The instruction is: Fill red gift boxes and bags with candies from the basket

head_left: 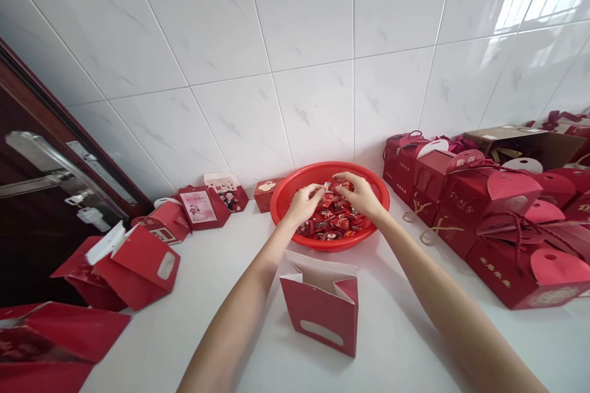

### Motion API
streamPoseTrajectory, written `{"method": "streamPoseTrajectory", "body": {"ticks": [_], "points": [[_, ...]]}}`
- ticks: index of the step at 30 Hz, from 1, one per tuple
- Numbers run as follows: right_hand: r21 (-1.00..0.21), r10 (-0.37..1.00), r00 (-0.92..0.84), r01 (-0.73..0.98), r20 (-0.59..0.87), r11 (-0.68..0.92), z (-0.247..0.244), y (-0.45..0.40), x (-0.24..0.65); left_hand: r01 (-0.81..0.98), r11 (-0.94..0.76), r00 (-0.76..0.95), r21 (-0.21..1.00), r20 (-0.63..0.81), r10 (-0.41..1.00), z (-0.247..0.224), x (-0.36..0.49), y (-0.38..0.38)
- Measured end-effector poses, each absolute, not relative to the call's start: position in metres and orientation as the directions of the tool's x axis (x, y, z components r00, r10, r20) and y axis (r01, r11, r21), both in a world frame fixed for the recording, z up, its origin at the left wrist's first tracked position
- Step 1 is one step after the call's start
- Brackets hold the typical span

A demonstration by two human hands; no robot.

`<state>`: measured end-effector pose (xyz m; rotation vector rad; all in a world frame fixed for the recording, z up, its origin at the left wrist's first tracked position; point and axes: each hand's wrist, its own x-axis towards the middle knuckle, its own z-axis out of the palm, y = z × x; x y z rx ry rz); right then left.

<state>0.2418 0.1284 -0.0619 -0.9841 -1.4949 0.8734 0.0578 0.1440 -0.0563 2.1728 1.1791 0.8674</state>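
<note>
A round red plastic basket (295,183) stands near the wall, filled with small wrapped candies (329,221), mostly red. Over its left half, my left hand (306,202) has its fingers curled together; whatever is at their tips is too small to make out. Above the right half, my right hand (362,195) is closed around a red-wrapped candy (342,186), partly covered by the fingers. Between my forearms a red paper gift box (318,307) stands upright with its top open. It has a pale oval cutout, and neither hand touches it.
Several red gift boxes (498,258) with cords crowd the right side, beside an open cardboard carton (502,135). More red boxes (142,264) line the left edge near a dark door (27,227) with a metal handle. A tiled wall (313,110) rises behind the white table (207,282).
</note>
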Motion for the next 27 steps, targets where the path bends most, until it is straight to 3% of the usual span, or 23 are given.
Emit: {"method": "streamPoseTrajectory", "body": {"ticks": [4,7,10,13,19,27], "points": [[-0.951,0.943,0.128,0.006,0.307,0.308,-0.061,0.131,0.248,0.594,-0.512,0.603,0.620,0.078,0.794,-0.058,0.066,0.144],[-0.967,0.959,0.181,-0.096,0.218,0.238,-0.058,0.131,0.249,0.628,-0.642,0.739,0.439,-0.078,0.669,-0.051,0.075,0.146],[-0.966,0.968,0.207,-0.187,0.141,0.180,-0.054,0.130,0.248,0.628,-0.747,0.776,0.218,-0.238,0.584,-0.046,0.085,0.151],[-0.960,0.973,0.214,-0.247,0.080,0.134,-0.050,0.129,0.248,0.643,-0.742,0.759,0.190,-0.287,0.585,-0.048,0.096,0.156],[-0.941,0.981,0.195,-0.331,0.008,0.074,-0.047,0.126,0.251,0.682,-0.682,0.727,0.264,-0.144,0.672,-0.056,0.100,0.162],[-0.925,0.985,0.173,-0.374,0.000,0.065,-0.045,0.126,0.254,0.571,-0.581,0.511,0.579,0.303,0.804,-0.045,0.070,0.158]]}}
